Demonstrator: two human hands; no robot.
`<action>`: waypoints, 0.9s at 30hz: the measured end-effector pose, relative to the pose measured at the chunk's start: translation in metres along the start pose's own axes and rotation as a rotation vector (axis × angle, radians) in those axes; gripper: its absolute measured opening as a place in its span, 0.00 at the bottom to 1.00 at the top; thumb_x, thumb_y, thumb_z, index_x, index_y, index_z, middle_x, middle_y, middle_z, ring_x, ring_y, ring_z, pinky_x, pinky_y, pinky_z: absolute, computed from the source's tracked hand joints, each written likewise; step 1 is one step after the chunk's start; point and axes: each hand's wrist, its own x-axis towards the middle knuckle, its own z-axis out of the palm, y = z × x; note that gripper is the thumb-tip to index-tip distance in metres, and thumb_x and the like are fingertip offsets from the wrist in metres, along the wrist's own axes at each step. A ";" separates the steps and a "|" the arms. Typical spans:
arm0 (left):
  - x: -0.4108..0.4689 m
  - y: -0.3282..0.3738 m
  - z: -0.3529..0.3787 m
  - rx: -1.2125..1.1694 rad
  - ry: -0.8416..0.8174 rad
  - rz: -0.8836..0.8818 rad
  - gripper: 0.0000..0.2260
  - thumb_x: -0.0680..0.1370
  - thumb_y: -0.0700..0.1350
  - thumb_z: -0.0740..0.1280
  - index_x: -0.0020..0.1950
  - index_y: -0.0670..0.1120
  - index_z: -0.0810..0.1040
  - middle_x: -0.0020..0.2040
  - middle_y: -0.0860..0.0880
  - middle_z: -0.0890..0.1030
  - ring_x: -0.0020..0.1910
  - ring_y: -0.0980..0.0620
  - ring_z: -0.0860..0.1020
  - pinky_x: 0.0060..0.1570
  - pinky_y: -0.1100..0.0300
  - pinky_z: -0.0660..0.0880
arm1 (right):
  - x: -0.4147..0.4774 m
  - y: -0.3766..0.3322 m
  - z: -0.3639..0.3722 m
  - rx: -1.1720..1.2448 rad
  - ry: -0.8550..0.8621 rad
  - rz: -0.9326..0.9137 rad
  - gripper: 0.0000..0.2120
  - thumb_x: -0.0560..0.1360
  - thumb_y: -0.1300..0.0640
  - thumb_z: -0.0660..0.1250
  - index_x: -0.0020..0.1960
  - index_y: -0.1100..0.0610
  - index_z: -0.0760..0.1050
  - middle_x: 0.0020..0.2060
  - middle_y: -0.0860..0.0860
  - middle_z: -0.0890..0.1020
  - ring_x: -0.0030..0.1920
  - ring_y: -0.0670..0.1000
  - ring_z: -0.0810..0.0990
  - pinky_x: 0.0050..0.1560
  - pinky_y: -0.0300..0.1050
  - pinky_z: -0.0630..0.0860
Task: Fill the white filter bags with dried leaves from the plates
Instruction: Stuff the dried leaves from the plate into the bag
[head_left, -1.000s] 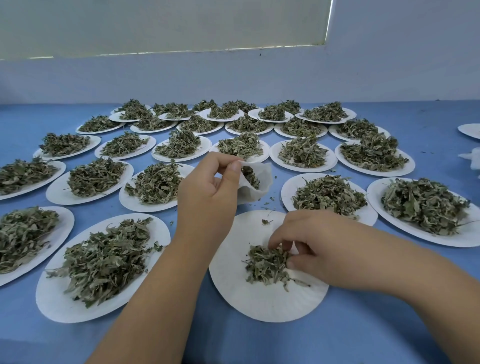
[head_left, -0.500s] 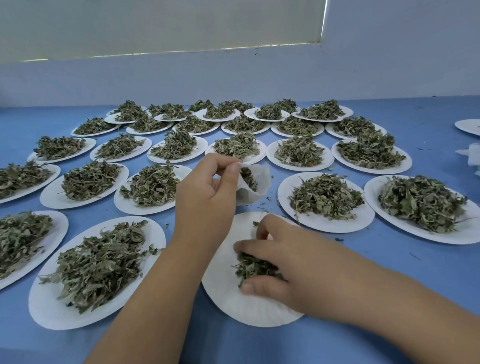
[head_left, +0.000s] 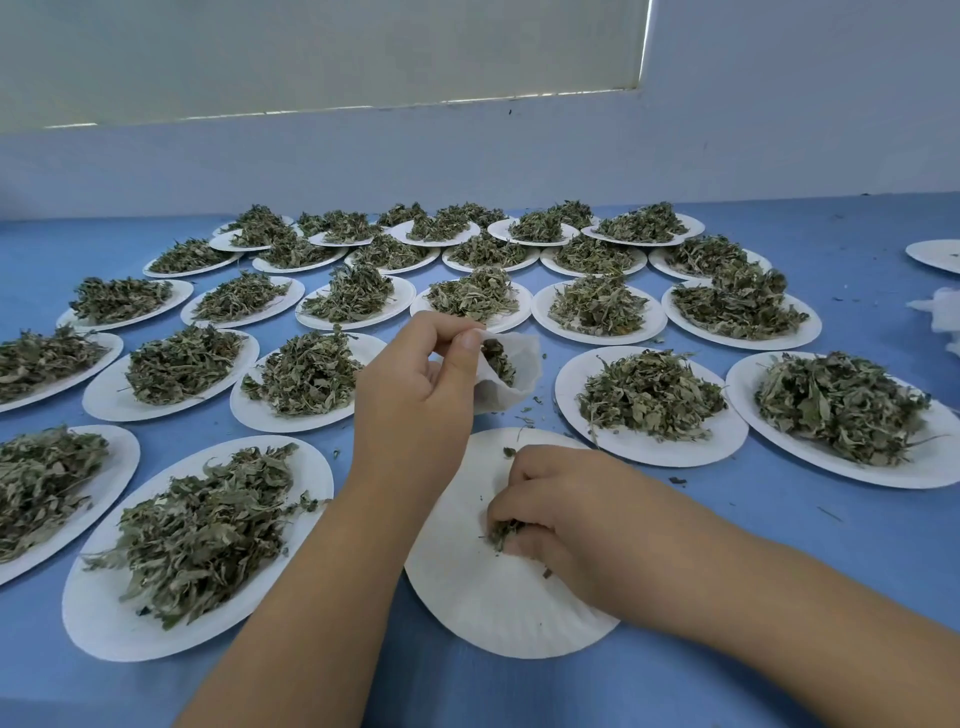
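My left hand (head_left: 415, 395) pinches the rim of a white filter bag (head_left: 511, 374), holding it up with its mouth facing right; some dried leaves show inside it. Below it lies a nearly bare white paper plate (head_left: 483, 587). My right hand (head_left: 550, 504) rests on that plate with its fingers curled round a small clump of dried leaves (head_left: 504, 532). A few leaf crumbs lie on the plate and on the cloth beside it.
Several white plates heaped with dried leaves cover the blue table, such as one at front left (head_left: 197, 540) and one at right (head_left: 649, 405). A bare plate (head_left: 935, 254) and a pile of white bags (head_left: 943, 322) sit at the far right edge.
My right hand has swept the last leaves together on the near plate and closed its fingers round them. My left hand has kept the bag held up in the same place.
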 end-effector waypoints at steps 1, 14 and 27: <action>0.000 0.000 0.000 0.005 0.001 0.000 0.07 0.81 0.39 0.63 0.46 0.48 0.78 0.31 0.64 0.77 0.25 0.67 0.75 0.26 0.77 0.65 | 0.000 0.001 0.000 0.002 0.003 -0.006 0.11 0.80 0.53 0.60 0.59 0.48 0.78 0.50 0.46 0.73 0.51 0.48 0.73 0.53 0.47 0.72; 0.001 -0.006 0.000 0.003 0.009 0.036 0.09 0.79 0.41 0.65 0.43 0.53 0.78 0.30 0.59 0.76 0.26 0.58 0.75 0.28 0.69 0.72 | 0.004 -0.002 -0.057 0.224 0.381 0.129 0.03 0.74 0.51 0.69 0.45 0.45 0.82 0.36 0.41 0.79 0.41 0.40 0.75 0.40 0.33 0.69; 0.001 -0.009 0.001 -0.054 0.036 0.036 0.08 0.78 0.43 0.64 0.43 0.55 0.79 0.28 0.62 0.74 0.25 0.62 0.69 0.27 0.72 0.68 | 0.037 -0.035 -0.068 -0.201 0.261 0.358 0.05 0.78 0.56 0.62 0.45 0.56 0.75 0.40 0.51 0.75 0.43 0.53 0.75 0.40 0.46 0.71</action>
